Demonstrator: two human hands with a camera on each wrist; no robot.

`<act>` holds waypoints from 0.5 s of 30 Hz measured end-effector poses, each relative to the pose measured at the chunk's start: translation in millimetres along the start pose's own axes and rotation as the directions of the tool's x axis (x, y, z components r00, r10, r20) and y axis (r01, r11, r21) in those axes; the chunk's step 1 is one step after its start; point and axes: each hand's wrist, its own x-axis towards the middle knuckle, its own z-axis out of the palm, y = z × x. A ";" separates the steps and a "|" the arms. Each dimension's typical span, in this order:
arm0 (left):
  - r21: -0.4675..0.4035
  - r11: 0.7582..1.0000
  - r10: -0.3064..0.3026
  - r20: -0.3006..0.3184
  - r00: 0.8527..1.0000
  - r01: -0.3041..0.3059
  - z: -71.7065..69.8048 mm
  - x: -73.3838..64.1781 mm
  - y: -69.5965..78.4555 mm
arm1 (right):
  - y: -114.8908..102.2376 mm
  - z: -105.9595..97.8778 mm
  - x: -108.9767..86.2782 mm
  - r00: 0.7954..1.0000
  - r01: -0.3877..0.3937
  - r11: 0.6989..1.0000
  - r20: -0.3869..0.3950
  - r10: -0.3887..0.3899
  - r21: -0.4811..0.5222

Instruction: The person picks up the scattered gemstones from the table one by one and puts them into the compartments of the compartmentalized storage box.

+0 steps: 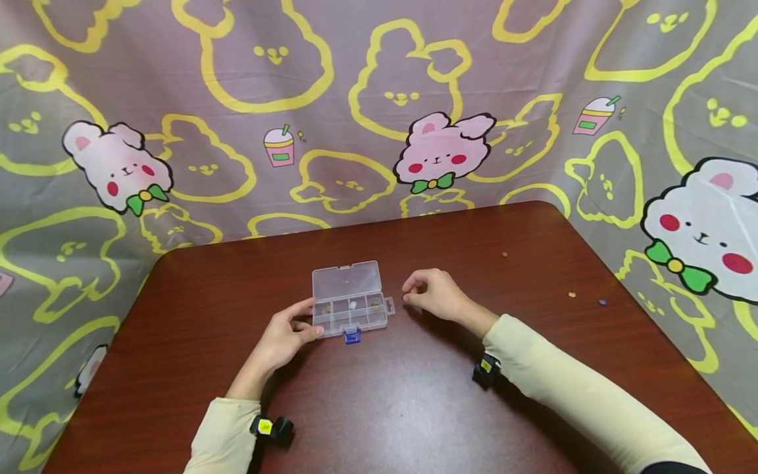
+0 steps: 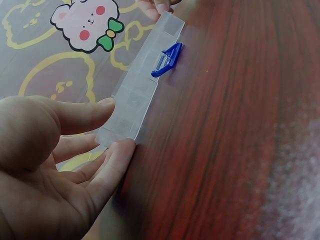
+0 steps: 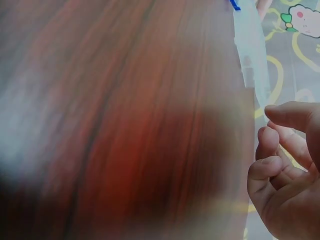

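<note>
A clear plastic compartment box [image 1: 340, 320] lies on the table with its lid [image 1: 347, 282] tipped back and a blue latch [image 1: 352, 336] at the front. Small pieces sit in its back row, among them a white one [image 1: 353, 305] and a yellow one [image 1: 327, 308]. My left hand [image 1: 285, 337] grips the box's left end, thumb at the front corner and fingers behind. Just right of the box, apart from it, is my right hand [image 1: 437, 294] with bent fingers, thumb and index tips close together. Whether something tiny is between them is hidden.
On the table's right side lie a small orange-brown piece [image 1: 505, 255], a yellowish piece [image 1: 572, 294] and a dark blue piece [image 1: 603, 302]. A patterned cloth [image 1: 355, 131] hangs behind and beside the brown table [image 1: 379, 408].
</note>
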 end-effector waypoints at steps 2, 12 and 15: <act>-0.003 1.000 0.001 0.002 1.000 -0.001 -0.1 -0.1 -0.4 | 2.8 -2.9 -2.1 1.000 0.003 1.000 -0.001 -0.003 -0.002; -0.009 1.000 0.015 0.007 1.000 -0.014 -0.8 0.4 -1.1 | 17.9 -19.3 -17.3 0.999 -0.032 0.999 -0.014 0.032 -0.039; -0.009 1.000 0.015 0.010 1.000 -0.015 -0.8 0.2 -0.6 | 22.2 -25.2 -22.1 0.999 -0.044 0.998 -0.019 0.043 -0.050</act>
